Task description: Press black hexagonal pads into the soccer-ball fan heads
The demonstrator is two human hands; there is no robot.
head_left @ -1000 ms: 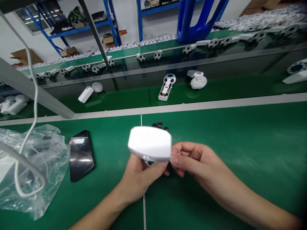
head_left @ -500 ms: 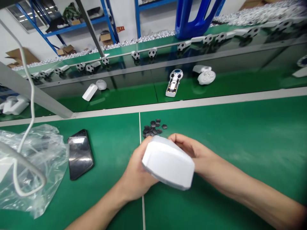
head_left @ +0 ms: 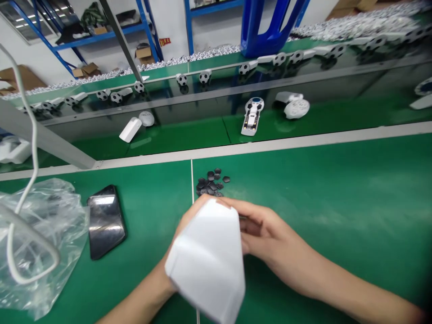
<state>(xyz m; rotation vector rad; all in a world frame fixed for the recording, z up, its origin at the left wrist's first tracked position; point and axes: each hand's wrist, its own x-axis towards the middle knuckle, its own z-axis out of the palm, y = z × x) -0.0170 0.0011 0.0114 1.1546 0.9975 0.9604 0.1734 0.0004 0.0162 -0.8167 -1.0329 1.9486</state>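
A white plastic housing (head_left: 211,261) with an angular, tapering end fills the space between my hands, its near end tilted up toward the camera. My left hand (head_left: 185,224) is closed around its left side, mostly hidden behind it. With bent fingers, my right hand (head_left: 265,231) grips the far right edge; its fingertips are partly out of sight. Just beyond the hands, a small pile of black pentagon-like pieces (head_left: 211,183) lies on the green table (head_left: 320,198). The far end of the housing cannot be made out.
A black phone (head_left: 106,222) and a clear plastic bag (head_left: 50,252) lie at left, under a white cable (head_left: 33,148). Behind the table rim, a green belt (head_left: 189,135) carries an open football-patterned unit (head_left: 252,116) and white shells (head_left: 297,108). A blue plastic stool (head_left: 259,45) stands farther back.
The housing has turned and come nearer and lower left, its near end now pointing toward me. My right hand has shifted along its edge. Parts on the belt have slid right; the view has turned slightly.
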